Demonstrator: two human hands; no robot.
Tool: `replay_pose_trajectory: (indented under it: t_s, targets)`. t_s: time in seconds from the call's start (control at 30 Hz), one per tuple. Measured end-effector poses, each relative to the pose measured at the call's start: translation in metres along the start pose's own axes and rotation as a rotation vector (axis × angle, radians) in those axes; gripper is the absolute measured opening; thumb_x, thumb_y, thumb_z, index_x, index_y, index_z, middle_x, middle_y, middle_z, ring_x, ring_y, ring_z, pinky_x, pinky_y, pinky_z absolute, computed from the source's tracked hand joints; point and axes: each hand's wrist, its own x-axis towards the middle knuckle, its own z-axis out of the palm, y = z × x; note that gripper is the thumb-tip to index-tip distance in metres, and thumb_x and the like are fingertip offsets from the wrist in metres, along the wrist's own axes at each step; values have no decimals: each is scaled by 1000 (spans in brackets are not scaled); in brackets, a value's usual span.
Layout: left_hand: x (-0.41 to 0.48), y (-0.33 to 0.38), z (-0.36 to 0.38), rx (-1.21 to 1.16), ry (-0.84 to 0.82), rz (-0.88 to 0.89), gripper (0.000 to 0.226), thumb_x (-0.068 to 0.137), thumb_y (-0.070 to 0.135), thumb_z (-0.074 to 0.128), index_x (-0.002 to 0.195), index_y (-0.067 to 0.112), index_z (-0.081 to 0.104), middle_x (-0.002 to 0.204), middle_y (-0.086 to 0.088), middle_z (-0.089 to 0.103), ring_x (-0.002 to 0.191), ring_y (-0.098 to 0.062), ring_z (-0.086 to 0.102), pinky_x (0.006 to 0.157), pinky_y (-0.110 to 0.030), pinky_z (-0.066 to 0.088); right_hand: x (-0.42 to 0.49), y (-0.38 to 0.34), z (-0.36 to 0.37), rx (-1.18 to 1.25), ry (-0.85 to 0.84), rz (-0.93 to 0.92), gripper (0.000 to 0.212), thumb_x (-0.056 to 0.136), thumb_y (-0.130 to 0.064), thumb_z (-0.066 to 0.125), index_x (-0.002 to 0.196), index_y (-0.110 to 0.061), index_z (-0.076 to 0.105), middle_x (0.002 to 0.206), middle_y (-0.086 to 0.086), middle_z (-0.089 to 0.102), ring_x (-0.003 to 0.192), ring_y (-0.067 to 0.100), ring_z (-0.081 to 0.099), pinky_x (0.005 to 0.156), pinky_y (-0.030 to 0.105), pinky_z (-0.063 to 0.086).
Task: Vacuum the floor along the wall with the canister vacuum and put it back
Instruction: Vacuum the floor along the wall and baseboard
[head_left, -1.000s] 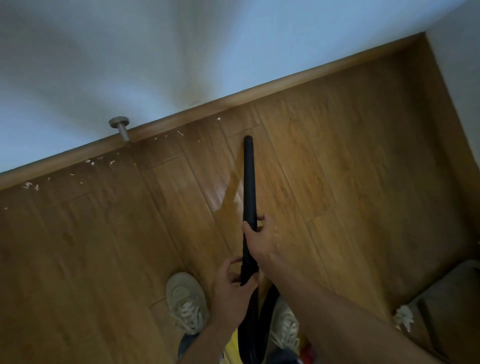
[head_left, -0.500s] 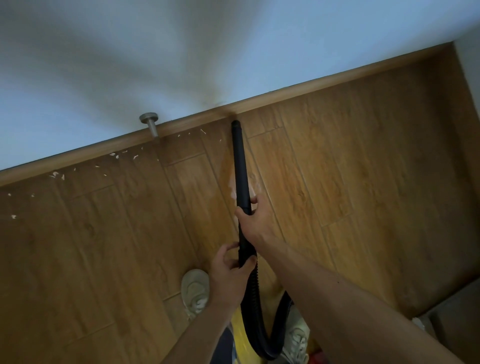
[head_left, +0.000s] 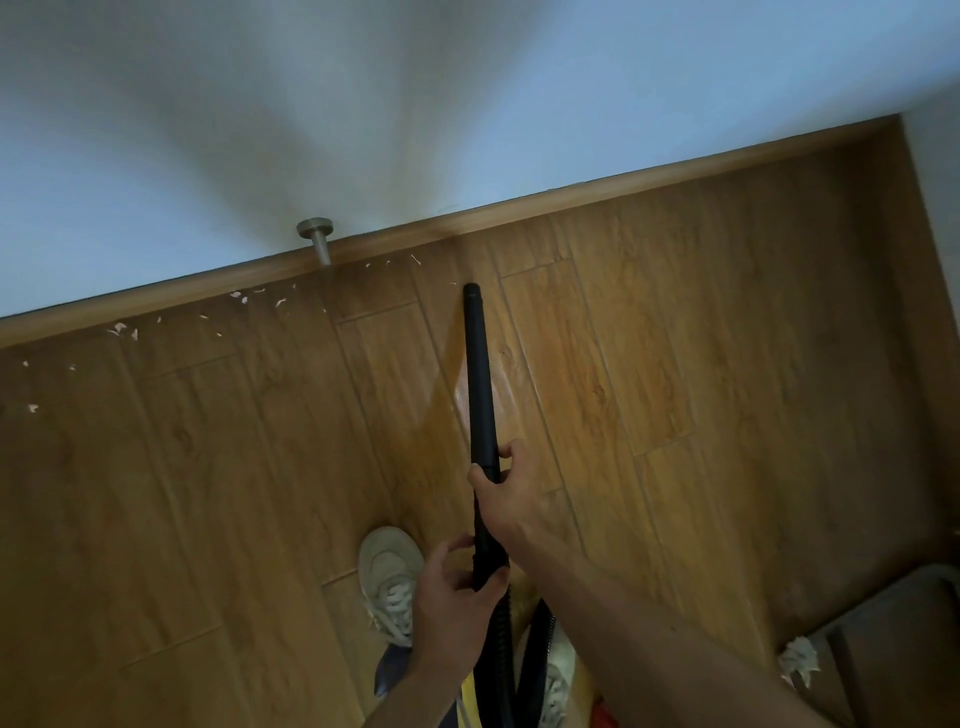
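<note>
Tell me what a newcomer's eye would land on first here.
The black wand runs up the middle, gripped by the right hand above the left hand, its tip aimed at the skirting. Left of the tip, white scraps lie scattered along the skirting, on both sides of a metal doorstop.

Glossy wood floor; matt black wand.

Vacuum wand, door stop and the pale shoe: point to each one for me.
vacuum wand (head_left: 478, 374): head view, middle of the black tube.
door stop (head_left: 315, 227): head view, round metal cap.
pale shoe (head_left: 388, 561): head view, toe above the laces.
</note>
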Motion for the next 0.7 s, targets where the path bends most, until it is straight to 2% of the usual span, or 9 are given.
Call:
replay_pose_trajectory:
  t_s: [0.1, 0.2, 0.27, 0.3, 0.37, 0.47, 0.53, 0.6, 0.7]
  targets:
    - [-3, -3, -9, -59, 37, -4, 30, 80, 5, 77, 100, 22, 62, 72, -5, 76, 69, -25, 72, 78, -49, 58, -7, -4, 9, -29, -24, -11, 19, 94, -22, 63, 99, -21, 45, 82, 10, 63, 67, 20, 61, 54, 28, 51]
    - [-4, -4, -15, -109, 78, -9, 31, 80, 7, 78, 100, 25, 63, 75, -6, 77, 74, -29, 73, 81, -51, 58, -10, -10, 18, -58, -58, -68, 19, 94, -21, 63, 103, -18, 47, 80, 3, 60, 63, 12, 56, 47, 14, 44]
    - [-1, -2, -18, -142, 89, -4, 31, 81, 7, 77, 101, 24, 62, 75, -6, 76, 76, -31, 73, 81, -51, 58, -9, -17, 23, -63, -63, -88, 20, 94, -21, 63, 105, -17, 47, 81, 1, 58, 66, 13, 57, 49, 13, 42]
    - [1, 0, -19, -163, 89, -2, 30, 81, 7, 77, 101, 24, 62, 74, -7, 76, 77, -33, 72, 80, -51, 59, -7, -20, 25, -68, -68, -88, 21, 94, -22, 63, 105, -18, 46, 82, 1, 58, 70, 15, 59, 53, 16, 43]
    - [4, 4, -22, -188, 85, 15, 28, 82, 8, 76, 100, 25, 62, 74, -8, 76, 77, -34, 72, 77, -49, 58, -3, -28, 27, -93, -70, -87, 21, 93, -22, 63, 103, -18, 45, 81, 0, 58, 69, 15, 59, 54, 21, 45]
    - [8, 7, -24, -187, 98, 50, 27, 82, 8, 76, 100, 24, 63, 72, -10, 75, 69, -29, 70, 67, -43, 58, 2, -35, 28, -115, -52, -124, 19, 92, -20, 64, 99, -16, 46, 77, 0, 57, 61, 10, 55, 46, 14, 43]
    - [10, 5, -25, -181, 104, 61, 28, 81, 9, 77, 101, 24, 63, 72, -10, 75, 66, -27, 69, 64, -41, 57, 3, -36, 30, -125, -58, -120, 20, 92, -21, 64, 99, -17, 46, 82, 4, 60, 66, 15, 60, 52, 21, 49]
    - [11, 1, -26, -168, 104, 78, 30, 81, 10, 77, 104, 22, 63, 72, -10, 75, 64, -26, 70, 62, -39, 57, 3, -34, 32, -140, -61, -101, 22, 90, -23, 64, 102, -18, 46, 89, 6, 62, 77, 21, 65, 64, 35, 57]
    - [10, -4, -26, -162, 114, 102, 31, 81, 9, 77, 106, 20, 63, 72, -9, 75, 61, -21, 70, 55, -31, 55, 0, -31, 35, -149, -62, -94, 26, 88, -25, 65, 105, -18, 46, 95, 7, 62, 86, 25, 66, 77, 47, 58]
